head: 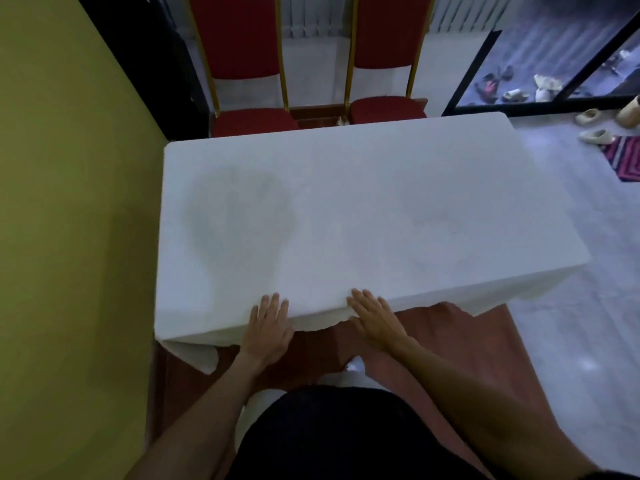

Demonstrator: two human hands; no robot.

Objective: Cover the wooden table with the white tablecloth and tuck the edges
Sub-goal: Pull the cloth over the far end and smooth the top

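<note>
The white tablecloth [363, 209] lies flat over the whole top of the table, which it hides completely. Its near edge hangs a short way down, uneven, with a loose corner flap [197, 355] at the front left. My left hand [268, 329] rests palm down on the cloth at the near edge, fingers spread. My right hand [375, 318] lies flat beside it, a little to the right, also on the near edge. Neither hand holds anything. A faint grey patch [239, 209] shows through the cloth on the left.
A reddish-brown cloth [460, 341] hangs below the white one on the near side. Two red chairs [242, 64] [388, 57] stand at the far side. A yellow wall [69, 237] runs close along the left. Shoes [595, 135] and a patterned mat [627, 157] lie on the floor at right.
</note>
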